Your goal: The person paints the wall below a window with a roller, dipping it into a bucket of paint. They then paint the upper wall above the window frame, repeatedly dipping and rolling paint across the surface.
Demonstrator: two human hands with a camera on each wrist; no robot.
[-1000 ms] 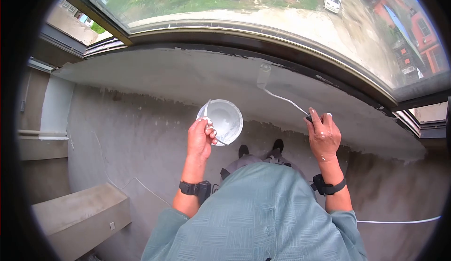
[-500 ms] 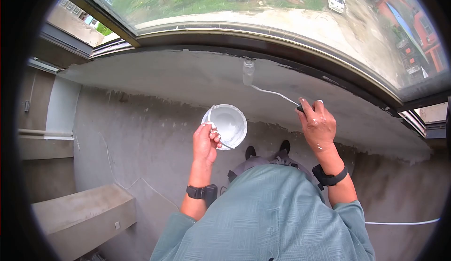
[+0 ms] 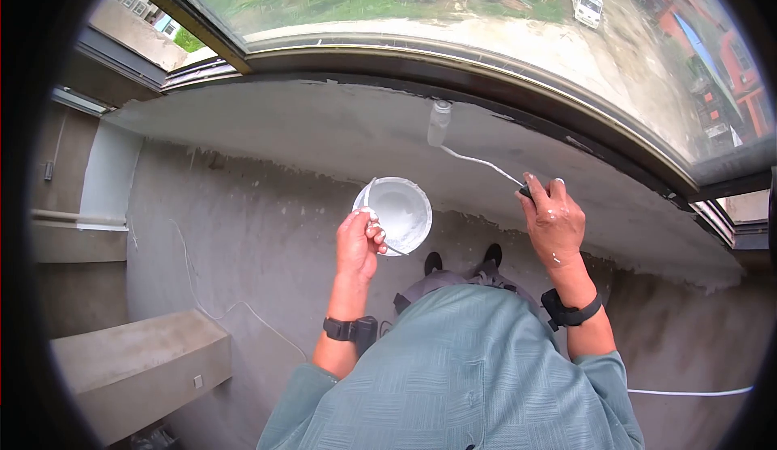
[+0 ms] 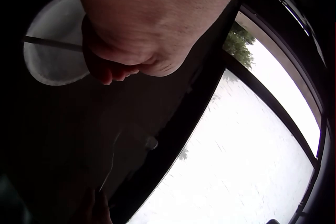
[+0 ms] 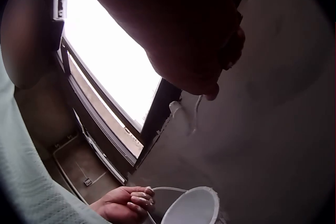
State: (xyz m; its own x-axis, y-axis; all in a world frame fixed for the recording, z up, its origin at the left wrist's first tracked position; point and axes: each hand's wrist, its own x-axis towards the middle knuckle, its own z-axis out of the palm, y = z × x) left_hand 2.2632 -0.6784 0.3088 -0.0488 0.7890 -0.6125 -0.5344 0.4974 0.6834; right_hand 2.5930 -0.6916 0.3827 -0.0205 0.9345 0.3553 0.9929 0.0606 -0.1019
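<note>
**Coating close to the edge**

Grips the dark handle (image 3: 525,192) of the small roller (image 3: 439,126) in the right hand (image 3: 556,223), with fingers curled closely round it. Holds the white bucket (image 3: 423,199) by its thin bail (image 3: 370,192) in the left hand (image 3: 358,246), with fingers closed round that too. Sets the roller, on its bent rod (image 3: 481,161), seemingly against the pale wall (image 3: 324,122), just below the dark window frame (image 3: 356,64). Hangs the bucket nearer the body, slightly left of the roller.

Seems to be at the spreading step, rather than loading at the bucket. Calls next, by judgement, for light, even pressure along the wall, keeping clear of the frame, and for a level bucket to avoid spills. Cannot tell how much paint remains on the roller.
</note>
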